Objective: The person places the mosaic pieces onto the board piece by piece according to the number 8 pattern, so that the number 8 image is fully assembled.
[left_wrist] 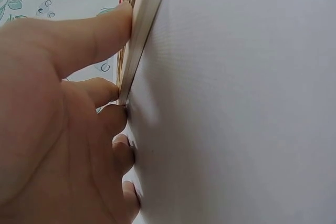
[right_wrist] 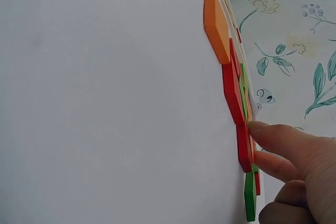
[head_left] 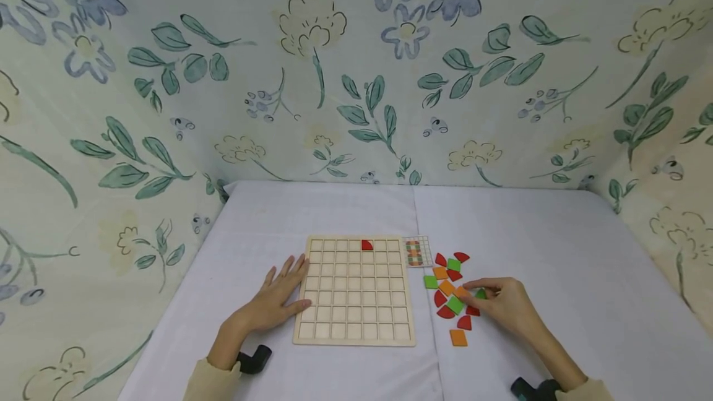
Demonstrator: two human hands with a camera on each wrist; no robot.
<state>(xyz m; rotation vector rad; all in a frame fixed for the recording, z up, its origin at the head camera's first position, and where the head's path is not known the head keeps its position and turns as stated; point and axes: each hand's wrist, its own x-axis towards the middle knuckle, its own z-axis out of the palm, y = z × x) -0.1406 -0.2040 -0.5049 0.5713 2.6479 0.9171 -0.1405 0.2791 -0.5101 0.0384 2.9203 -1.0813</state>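
Note:
A wooden grid board (head_left: 354, 284) lies flat on the table, with a red quarter-circle tile (head_left: 366, 245) in a top-row cell. My left hand (head_left: 274, 303) rests against the board's left edge, fingers spread; the left wrist view shows the thumb (left_wrist: 100, 38) on the board's side. To the right of the board, my right hand (head_left: 504, 303) pinches an orange square tile (head_left: 460, 293) between thumb and forefinger, low among the scattered tiles. Around it lie red quarter-circle tiles (head_left: 465, 323), green square tiles (head_left: 455, 305) and other orange tiles (head_left: 447, 288). The right hand partly covers a green tile (head_left: 481, 294).
A small pattern card (head_left: 417, 252) lies beside the board's upper right edge. One orange square (head_left: 459, 338) sits apart at the near end of the tiles. White cloth (head_left: 529, 234) covers the table, and a floral curtain (head_left: 356, 67) hangs behind it.

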